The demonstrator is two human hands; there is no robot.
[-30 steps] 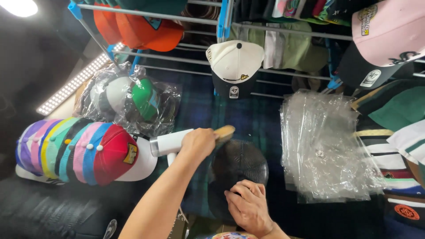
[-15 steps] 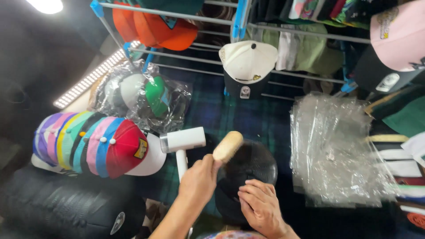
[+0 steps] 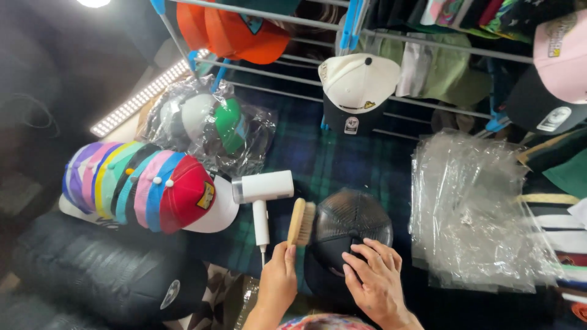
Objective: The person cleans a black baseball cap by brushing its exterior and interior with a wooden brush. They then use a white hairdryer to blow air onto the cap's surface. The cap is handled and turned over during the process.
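Gripping the wooden brush [image 3: 301, 223] by its handle, the left hand [image 3: 278, 282] has drawn nearer since the earlier frame, bristles now against the black cap [image 3: 348, 235], which the right hand [image 3: 374, 282] steadies with spread fingers.

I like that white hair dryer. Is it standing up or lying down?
Lying down. The white hair dryer rests flat on the plaid cloth, handle pointing toward the left hand.
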